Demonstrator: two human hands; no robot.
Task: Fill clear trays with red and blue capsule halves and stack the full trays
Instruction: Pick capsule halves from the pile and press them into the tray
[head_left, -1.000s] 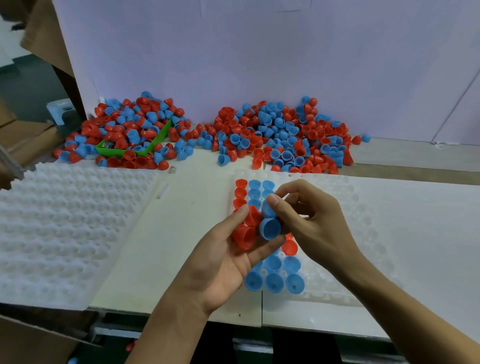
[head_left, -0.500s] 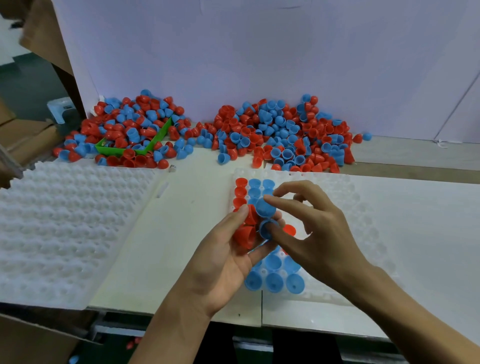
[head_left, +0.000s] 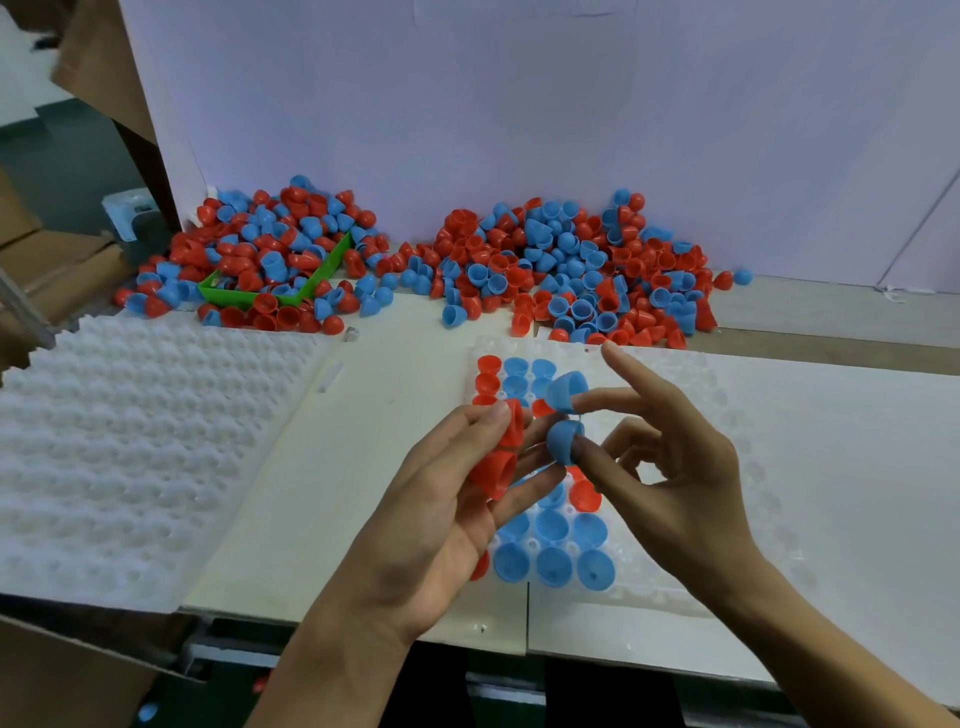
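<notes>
A clear tray (head_left: 727, 457) lies on the white table, and its left columns hold red and blue capsule halves (head_left: 550, 540). Above those columns my left hand (head_left: 441, 514) grips several nested red halves (head_left: 497, 460) between thumb and fingers. My right hand (head_left: 670, 467) is close beside it, index finger stretched out. It holds two blue halves: one (head_left: 567, 391) at a fingertip, the other (head_left: 565, 441) pinched by the thumb right next to my left fingertips. Loose red and blue halves lie in a right pile (head_left: 571, 265) and a left pile (head_left: 270, 249) by the back wall.
A stack of clear dimpled trays (head_left: 130, 441) covers the table's left side. A green bin (head_left: 322, 270) sits half buried in the left pile. A white wall closes the back, cardboard boxes stand at the far left, and the table's front edge is near my wrists.
My right hand has drawn two blue halves out of the left hand's bunch and spread its fingers, lifting one half up and away. My left hand keeps the red halves almost still.
</notes>
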